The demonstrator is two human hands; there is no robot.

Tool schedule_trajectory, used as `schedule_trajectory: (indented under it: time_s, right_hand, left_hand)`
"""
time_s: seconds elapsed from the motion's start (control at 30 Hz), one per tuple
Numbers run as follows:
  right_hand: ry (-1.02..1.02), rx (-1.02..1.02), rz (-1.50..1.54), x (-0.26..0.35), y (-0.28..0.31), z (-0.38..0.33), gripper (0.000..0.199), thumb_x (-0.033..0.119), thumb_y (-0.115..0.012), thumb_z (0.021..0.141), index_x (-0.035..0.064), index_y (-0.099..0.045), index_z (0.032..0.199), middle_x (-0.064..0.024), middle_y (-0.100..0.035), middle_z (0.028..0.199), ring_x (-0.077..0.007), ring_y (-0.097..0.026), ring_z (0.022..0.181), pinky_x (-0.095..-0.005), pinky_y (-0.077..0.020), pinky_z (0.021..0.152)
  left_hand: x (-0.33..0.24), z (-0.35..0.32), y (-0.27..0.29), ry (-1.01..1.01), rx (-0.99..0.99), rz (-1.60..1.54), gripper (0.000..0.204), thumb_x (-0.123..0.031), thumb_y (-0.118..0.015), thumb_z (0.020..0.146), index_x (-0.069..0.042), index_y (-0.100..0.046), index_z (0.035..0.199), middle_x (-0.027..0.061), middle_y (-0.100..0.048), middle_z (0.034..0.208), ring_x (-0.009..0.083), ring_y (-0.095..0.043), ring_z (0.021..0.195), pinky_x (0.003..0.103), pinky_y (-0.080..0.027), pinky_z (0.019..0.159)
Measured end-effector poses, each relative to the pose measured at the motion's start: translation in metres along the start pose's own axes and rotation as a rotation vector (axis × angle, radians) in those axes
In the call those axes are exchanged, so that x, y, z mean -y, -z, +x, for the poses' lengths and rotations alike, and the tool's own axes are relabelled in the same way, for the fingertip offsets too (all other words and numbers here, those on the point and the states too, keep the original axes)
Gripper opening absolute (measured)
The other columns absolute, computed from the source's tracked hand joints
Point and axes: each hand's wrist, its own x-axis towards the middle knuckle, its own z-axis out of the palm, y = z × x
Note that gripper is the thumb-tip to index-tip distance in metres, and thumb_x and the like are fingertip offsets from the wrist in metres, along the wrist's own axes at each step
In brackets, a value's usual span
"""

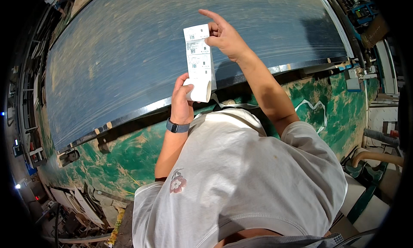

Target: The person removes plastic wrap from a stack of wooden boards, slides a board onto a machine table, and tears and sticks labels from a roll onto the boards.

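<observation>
My left hand (182, 102) grips a white roll of printed labels (198, 89) from below, thumb against the roll. A strip of labels (198, 54) runs upward from it. My right hand (223, 33) pinches the strip's upper end, index finger stretched out to the left. Both hands are raised in front of my chest, over the near edge of a wide dark blue conveyor belt (129, 54). A dark band is on my left wrist (177, 127).
The belt's metal edge (129, 114) runs across in front of me. Below it lies a worn green painted floor (116, 162). Machinery and cables (365, 15) stand at the upper right, pipes (378, 155) at the right, and debris (81, 200) at the lower left.
</observation>
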Motion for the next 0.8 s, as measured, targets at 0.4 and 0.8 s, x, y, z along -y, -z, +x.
schedule_trajectory:
  time_s: [0.4, 0.8]
  right_hand:
    - [-0.027, 0.018, 0.002, -0.002, 0.003, 0.003, 0.076, -0.010, -0.055, 0.073, 0.0095, -0.035, 0.144, -0.0038, -0.058, 0.090, -0.0131, -0.057, 0.086, -0.0277, -0.0448, 0.082]
    - [0.102, -0.127, 0.560, -0.063, 0.013, -0.036, 0.075, 0.004, -0.057, 0.073, -0.0026, -0.029, 0.142, -0.0133, -0.046, 0.128, -0.0234, -0.046, 0.115, -0.0322, -0.0367, 0.094]
  left_hand:
    - [0.003, 0.003, -0.001, -0.005, -0.013, -0.002, 0.045, -0.019, -0.043, 0.081, -0.004, -0.046, 0.123, 0.0120, -0.063, 0.106, 0.0184, -0.064, 0.086, 0.026, -0.049, 0.059]
    - [-0.037, 0.014, 0.075, -0.740, -0.210, 1.305, 0.039, -0.009, -0.062, 0.072, -0.003, -0.058, 0.110, 0.0160, -0.057, 0.099, 0.0355, -0.056, 0.090, 0.041, -0.046, 0.079]
